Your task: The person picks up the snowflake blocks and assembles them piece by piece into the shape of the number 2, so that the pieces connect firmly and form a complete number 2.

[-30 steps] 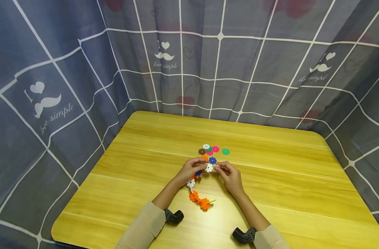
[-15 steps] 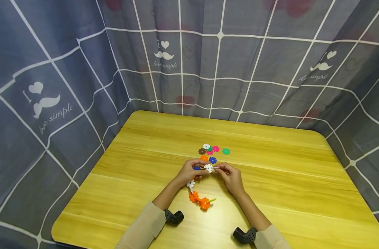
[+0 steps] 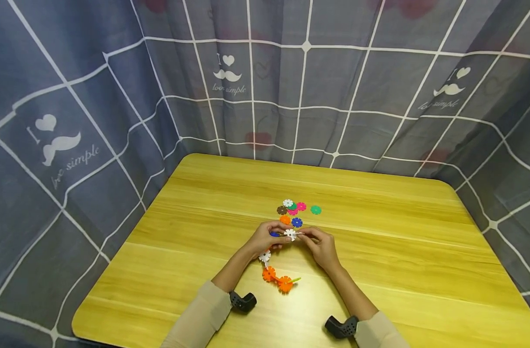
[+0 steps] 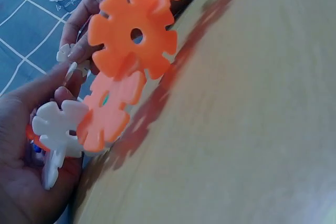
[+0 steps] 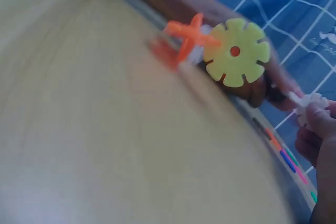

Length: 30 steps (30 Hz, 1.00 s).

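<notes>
You are holding both hands close together near the middle of the head view, low over the wood-grain table [image 3: 400, 232]. Your left hand [image 3: 263, 239] is gripping the flower-shaped disc chain [image 3: 269, 274], with fingers and thumb curling about its upper end, where a white disc [image 3: 290, 235] is facing up just past your thumb. Your right hand [image 3: 322, 247] is pinching a thin white piece [image 3: 299, 233] seen edge-on, right beside that disc; whether the two are interlocking, you cannot tell from here. The chain is trailing from under your left palm toward the lower middle of the frame, running through white and orange discs to a yellow-green disc [image 5: 236, 52], which is facing the camera in the right wrist view. In the left wrist view, a large orange disc [image 4: 133, 34] is filling the upper middle. Above your hands in the head view, loose discs [image 3: 293, 206] in white, brown, green, pink, orange and blue are lying in a group, with one green disc [image 3: 316, 210] sitting apart to the right.
</notes>
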Each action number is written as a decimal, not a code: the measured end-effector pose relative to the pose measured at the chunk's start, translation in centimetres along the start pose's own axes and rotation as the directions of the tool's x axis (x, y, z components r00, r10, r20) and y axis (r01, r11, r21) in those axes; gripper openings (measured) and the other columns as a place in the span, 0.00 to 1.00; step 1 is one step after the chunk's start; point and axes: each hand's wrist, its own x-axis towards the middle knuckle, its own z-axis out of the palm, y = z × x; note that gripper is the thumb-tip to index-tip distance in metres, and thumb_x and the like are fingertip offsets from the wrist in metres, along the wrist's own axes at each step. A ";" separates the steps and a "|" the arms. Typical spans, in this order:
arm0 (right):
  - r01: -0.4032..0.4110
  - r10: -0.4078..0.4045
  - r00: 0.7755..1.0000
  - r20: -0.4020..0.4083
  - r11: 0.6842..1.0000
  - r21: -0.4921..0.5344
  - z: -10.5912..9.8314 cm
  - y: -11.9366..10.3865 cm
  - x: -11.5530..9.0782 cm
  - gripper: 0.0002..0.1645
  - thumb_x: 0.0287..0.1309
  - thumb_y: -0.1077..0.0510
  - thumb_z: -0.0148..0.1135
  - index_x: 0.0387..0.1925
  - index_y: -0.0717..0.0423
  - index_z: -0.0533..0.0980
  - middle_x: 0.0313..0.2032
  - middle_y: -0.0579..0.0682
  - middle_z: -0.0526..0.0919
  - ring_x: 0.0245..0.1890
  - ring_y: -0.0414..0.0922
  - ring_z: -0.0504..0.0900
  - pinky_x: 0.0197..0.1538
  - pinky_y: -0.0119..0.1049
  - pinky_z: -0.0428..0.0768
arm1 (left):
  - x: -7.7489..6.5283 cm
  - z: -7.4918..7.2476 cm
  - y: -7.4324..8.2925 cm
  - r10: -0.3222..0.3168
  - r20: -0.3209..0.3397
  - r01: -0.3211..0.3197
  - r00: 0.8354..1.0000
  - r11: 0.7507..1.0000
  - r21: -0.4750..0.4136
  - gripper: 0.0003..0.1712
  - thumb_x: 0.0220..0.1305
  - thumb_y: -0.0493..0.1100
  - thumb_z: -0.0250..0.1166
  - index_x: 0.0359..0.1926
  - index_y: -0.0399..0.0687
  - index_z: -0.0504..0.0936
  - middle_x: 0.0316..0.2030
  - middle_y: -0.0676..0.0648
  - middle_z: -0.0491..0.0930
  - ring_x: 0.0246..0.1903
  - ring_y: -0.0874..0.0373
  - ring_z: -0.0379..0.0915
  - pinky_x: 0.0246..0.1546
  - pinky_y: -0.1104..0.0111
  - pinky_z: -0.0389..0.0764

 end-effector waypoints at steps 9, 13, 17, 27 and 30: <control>-0.081 0.085 0.995 -0.045 0.993 0.088 0.3 0.2 0.1 0.08 0.51 0.76 0.60 0.36 0.72 0.76 0.34 0.63 0.81 0.32 0.57 0.82 0.37 0.35 0.80 | -1.3 0.4 2.5 0.028 0.079 -0.037 0.996 0.993 0.108 0.22 0.59 0.36 0.64 0.55 0.37 0.74 0.36 0.45 0.80 0.24 0.53 0.70 0.24 0.68 0.73; -0.037 0.038 0.999 -0.036 0.999 0.029 0.5 0.5 -0.2 0.07 0.48 0.76 0.62 0.33 0.71 0.78 0.32 0.62 0.82 0.30 0.54 0.82 0.35 0.33 0.80 | -1.5 0.5 2.6 0.101 0.104 -0.121 0.990 0.969 0.216 0.22 0.58 0.36 0.65 0.54 0.38 0.75 0.46 0.42 0.78 0.29 0.59 0.74 0.28 0.70 0.76; -0.033 0.034 0.998 -0.047 0.999 0.014 0.6 2.2 -0.4 0.08 0.49 0.74 0.63 0.34 0.68 0.79 0.32 0.59 0.82 0.28 0.52 0.81 0.32 0.30 0.80 | -1.6 0.4 2.5 0.133 0.098 -0.156 0.986 0.949 0.274 0.19 0.59 0.36 0.64 0.53 0.38 0.76 0.44 0.37 0.78 0.31 0.55 0.77 0.29 0.68 0.78; -0.227 0.231 0.972 -0.029 0.914 -0.336 0.8 5.0 1.2 0.19 0.54 0.55 0.66 0.46 0.60 0.79 0.38 0.52 0.77 0.31 0.44 0.72 0.33 0.34 0.73 | -1.6 -0.4 2.4 0.094 0.070 -0.105 0.993 0.981 0.164 0.14 0.65 0.39 0.58 0.49 0.36 0.77 0.33 0.27 0.78 0.19 0.38 0.70 0.16 0.66 0.72; -0.200 0.233 0.972 0.018 0.869 -0.453 1.0 5.2 1.5 0.20 0.50 0.54 0.69 0.45 0.58 0.81 0.40 0.54 0.74 0.33 0.46 0.70 0.34 0.37 0.69 | -1.5 -0.5 2.4 0.076 0.086 -0.088 0.993 0.987 0.135 0.13 0.66 0.40 0.57 0.48 0.35 0.77 0.36 0.29 0.79 0.19 0.44 0.71 0.16 0.67 0.72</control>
